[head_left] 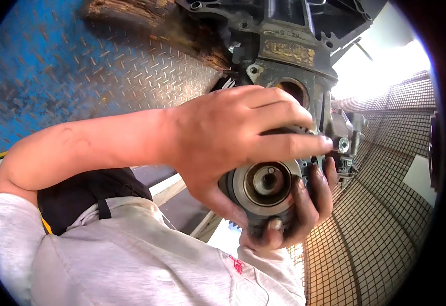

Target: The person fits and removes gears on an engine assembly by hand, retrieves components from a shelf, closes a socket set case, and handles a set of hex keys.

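A round metal part like a hub or pulley (241, 188), with a bright machined rim and a dark ring inside, sits at the near end of a grey metal engine block (297, 69). At its centre is the end of a shaft (268, 181) with a round recess. My left hand (243, 130) curves over its top, thumb down its left side and fingers reaching across to the right. From below, my right hand (304, 211) cups its lower right edge, with dirt-darkened fingertips curled upward. Both hands are closed round the part, and its upper side is hidden under my left hand.
Beyond my hands the block has a round bore (293, 89) and a bolt hole. A worn wooden beam (146, 28) lies at the upper left, over a blue-and-bare-metal tread plate (80, 66). Wire mesh (381, 204) runs along the right. A black bag (93, 199) is beside my body.
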Demonstrator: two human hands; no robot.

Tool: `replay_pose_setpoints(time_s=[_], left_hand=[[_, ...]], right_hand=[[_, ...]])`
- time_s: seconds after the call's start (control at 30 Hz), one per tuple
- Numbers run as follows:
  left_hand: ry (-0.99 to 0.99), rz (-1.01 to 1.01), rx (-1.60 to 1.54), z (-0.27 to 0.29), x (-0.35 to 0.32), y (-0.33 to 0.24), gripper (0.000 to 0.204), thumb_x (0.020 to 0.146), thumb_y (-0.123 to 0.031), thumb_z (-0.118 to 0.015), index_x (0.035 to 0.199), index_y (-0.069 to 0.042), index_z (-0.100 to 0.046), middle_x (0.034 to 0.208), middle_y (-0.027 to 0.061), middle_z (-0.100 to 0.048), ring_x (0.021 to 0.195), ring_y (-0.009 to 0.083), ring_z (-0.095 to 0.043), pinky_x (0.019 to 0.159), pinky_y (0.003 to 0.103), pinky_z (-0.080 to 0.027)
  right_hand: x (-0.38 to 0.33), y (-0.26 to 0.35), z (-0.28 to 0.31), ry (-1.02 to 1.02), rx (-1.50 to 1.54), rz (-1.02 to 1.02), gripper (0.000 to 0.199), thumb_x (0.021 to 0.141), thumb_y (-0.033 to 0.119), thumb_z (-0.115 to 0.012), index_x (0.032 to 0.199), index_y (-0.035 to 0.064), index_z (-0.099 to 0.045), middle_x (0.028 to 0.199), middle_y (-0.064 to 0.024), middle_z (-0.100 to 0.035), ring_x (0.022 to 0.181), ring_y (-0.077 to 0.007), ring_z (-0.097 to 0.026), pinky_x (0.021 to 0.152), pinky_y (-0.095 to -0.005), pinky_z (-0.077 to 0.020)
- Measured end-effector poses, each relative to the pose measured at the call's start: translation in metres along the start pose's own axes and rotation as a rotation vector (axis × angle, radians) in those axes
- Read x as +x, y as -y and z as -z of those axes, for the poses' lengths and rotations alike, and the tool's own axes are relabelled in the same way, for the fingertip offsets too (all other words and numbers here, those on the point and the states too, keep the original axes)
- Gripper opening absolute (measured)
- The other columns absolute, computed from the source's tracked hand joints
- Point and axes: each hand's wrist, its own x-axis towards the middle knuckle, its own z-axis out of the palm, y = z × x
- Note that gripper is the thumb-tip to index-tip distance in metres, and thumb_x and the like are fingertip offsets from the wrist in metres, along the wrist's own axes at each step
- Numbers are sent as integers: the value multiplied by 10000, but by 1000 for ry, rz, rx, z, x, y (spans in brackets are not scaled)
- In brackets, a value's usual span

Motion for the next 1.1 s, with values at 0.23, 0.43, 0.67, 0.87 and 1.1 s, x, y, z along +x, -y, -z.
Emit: replay_pose_setpoints(time_s=[0.23, 0.43, 0.67, 0.87, 1.1], left_hand=[[-59, 86, 128, -7, -11, -15, 975, 660, -679, -630, 1272, 53, -429, 1173, 229, -488, 1035, 376, -530, 849, 438, -449], [-108, 77, 129, -18, -26, -13, 753, 841, -512, -418, 1305, 80, -378, 1239, 282, -435, 1153, 397, -446, 974, 434, -358], [-290, 26, 181, -28, -28, -21, 630, 845, -398, -498, 1215, 108, -430, 1172, 279, -471, 1092, 396, -480, 948, 426, -375], [-234, -9, 74, -35, -39, -19, 492, 960, -417, -375, 1171, 15, -480, 1057, 147, -534, 983, 244, -513, 887, 347, -415], [-327, 322, -183, -53, -46, -42, 555, 966, -339, -272, 1379, 30, -312, 1393, 138, -398, 1287, 223, -384, 1100, 342, -242]], right_hand=[[16, -4, 18, 228, 206, -182, 479, 858, 386, -435, 1005, -28, -626, 1127, -235, -539, 1166, -443, -466, 989, -537, -368], [24, -17, 12, 208, 317, -75, 553, 840, 452, -437, 966, -43, -649, 1097, -235, -575, 1155, -415, -495, 988, -505, -369], [33, -25, 5, 151, 384, 115, 596, 826, 460, -413, 952, -70, -656, 1063, -238, -602, 1114, -366, -533, 983, -458, -368], [25, -29, 3, 205, 402, 221, 561, 854, 356, -332, 1076, -96, -579, 1125, -231, -585, 1079, -324, -553, 976, -403, -409], [27, -35, 13, 68, 30, 733, 284, 820, 216, -522, 928, -25, -629, 829, -155, -639, 748, -250, -620, 710, -328, -500]])
